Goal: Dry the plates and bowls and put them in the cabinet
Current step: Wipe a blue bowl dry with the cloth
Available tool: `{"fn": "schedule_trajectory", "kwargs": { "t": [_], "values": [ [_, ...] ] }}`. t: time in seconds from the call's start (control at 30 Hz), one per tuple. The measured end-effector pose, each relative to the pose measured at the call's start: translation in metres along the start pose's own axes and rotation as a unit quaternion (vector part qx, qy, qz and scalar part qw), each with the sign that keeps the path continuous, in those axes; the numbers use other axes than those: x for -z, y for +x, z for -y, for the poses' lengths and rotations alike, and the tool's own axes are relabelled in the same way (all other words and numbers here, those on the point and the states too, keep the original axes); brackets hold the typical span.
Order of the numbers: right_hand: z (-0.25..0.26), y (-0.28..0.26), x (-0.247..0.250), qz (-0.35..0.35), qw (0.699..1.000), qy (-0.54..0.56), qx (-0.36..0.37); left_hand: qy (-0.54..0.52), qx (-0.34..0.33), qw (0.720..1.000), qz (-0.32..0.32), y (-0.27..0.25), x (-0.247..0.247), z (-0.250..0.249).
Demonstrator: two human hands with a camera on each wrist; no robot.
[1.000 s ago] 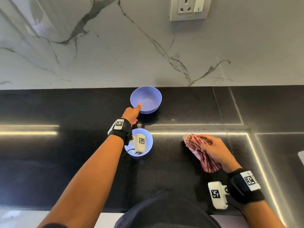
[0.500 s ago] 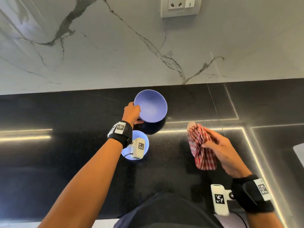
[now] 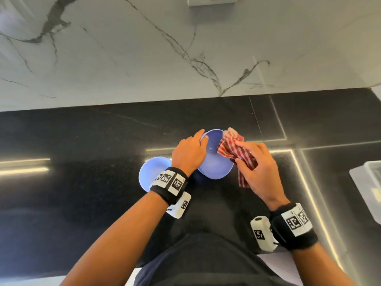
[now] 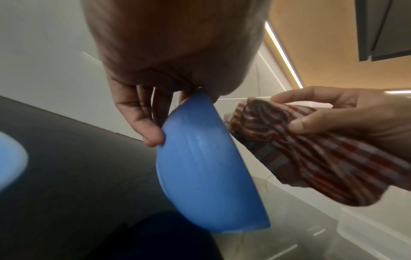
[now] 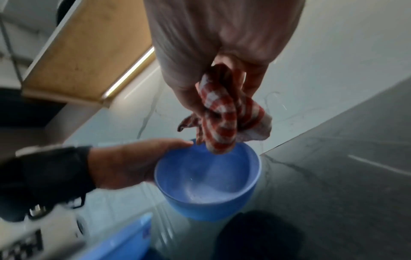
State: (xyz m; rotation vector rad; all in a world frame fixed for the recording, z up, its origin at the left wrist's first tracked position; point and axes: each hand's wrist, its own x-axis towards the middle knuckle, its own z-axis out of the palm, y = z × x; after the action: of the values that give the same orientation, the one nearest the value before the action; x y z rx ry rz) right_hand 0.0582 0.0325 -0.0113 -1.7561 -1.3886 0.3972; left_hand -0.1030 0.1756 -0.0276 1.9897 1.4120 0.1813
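Note:
My left hand [image 3: 190, 150] grips the rim of a blue bowl [image 3: 216, 164] and holds it lifted above the black counter [image 3: 82, 141], thumb inside and fingers on the outer wall [image 4: 200, 167]. My right hand [image 3: 257, 168] holds a bunched red-and-white checked cloth [image 3: 233, 147] at the bowl's right rim. In the right wrist view the cloth [image 5: 220, 123] hangs just over the bowl's [image 5: 206, 177] far edge. A second, smaller blue bowl [image 3: 152, 172] sits on the counter under my left wrist.
A white marble backsplash [image 3: 185, 58] rises behind the counter, with a wall socket [image 3: 212, 1] at the top. A clear plastic container [image 3: 369, 188] stands at the right edge. A wooden cabinet underside with a light strip [image 5: 89, 52] shows overhead.
My left hand took the far bowl by the rim, lifted it off the counter and drew it nearer. My right hand raised the cloth from the counter to the bowl's rim.

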Motion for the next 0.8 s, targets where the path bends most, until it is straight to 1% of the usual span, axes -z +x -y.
{"fn": "schedule_trajectory", "kwargs": {
  "t": [0.17,0.27,0.33,0.4,0.53,0.63,0.73,0.8],
  "values": [
    [-0.016,-0.001,-0.009,0.013,0.987,-0.136,0.091,-0.026,-0.051,0.998,0.016,-0.004,-0.016,0.001],
    [-0.030,0.001,-0.023,0.053,0.974,-0.192,0.105,-0.055,-0.046,0.996,0.047,-0.008,-0.020,-0.002],
    [-0.037,0.000,-0.032,0.088,0.969,-0.216,0.084,-0.067,-0.042,0.995,0.060,-0.011,-0.022,-0.005],
    [-0.042,-0.002,-0.041,0.114,0.965,-0.227,0.060,-0.073,-0.055,0.994,0.064,-0.014,-0.023,-0.007],
    [-0.047,-0.005,-0.051,0.132,0.964,-0.230,0.021,-0.088,-0.076,0.992,0.055,-0.016,-0.029,-0.008],
    [-0.040,-0.003,-0.054,0.160,0.959,-0.232,-0.036,-0.112,-0.087,0.989,0.045,-0.017,-0.032,-0.006],
    [-0.027,0.001,-0.056,0.199,0.952,-0.208,-0.102,-0.134,-0.089,0.987,0.031,-0.017,-0.036,-0.001],
    [-0.020,0.002,-0.057,0.222,0.953,-0.151,-0.140,-0.144,-0.088,0.985,0.021,-0.017,-0.038,0.002]
  ]
}}
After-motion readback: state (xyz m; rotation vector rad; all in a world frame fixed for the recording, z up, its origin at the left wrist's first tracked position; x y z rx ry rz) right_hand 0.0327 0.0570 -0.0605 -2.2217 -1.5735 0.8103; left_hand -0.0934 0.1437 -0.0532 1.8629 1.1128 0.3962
